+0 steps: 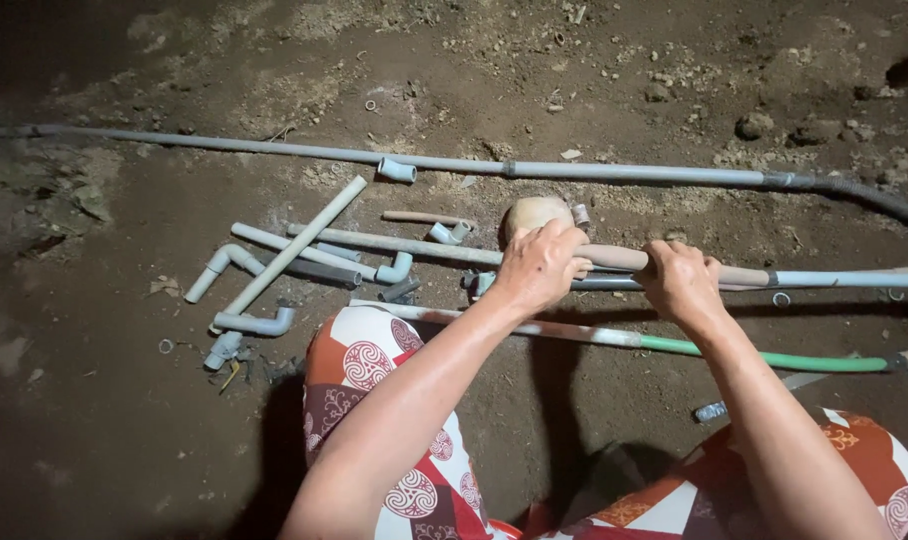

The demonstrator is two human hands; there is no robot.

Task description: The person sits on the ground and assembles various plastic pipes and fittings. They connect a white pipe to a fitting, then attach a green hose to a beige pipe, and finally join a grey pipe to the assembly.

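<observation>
Grey pipe (614,258) is grasped by two hands, left (540,266) and right (682,283), above one green hose (774,356).

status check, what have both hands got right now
Left hand and right hand both closed on one mud-stained pipe, held level over the dirt. Loose grey pipe pieces lie to the left, green hose underneath.

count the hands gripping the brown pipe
2: left hand at the brown pipe's near end by a rounded tan fitting; right hand further along it.
</observation>
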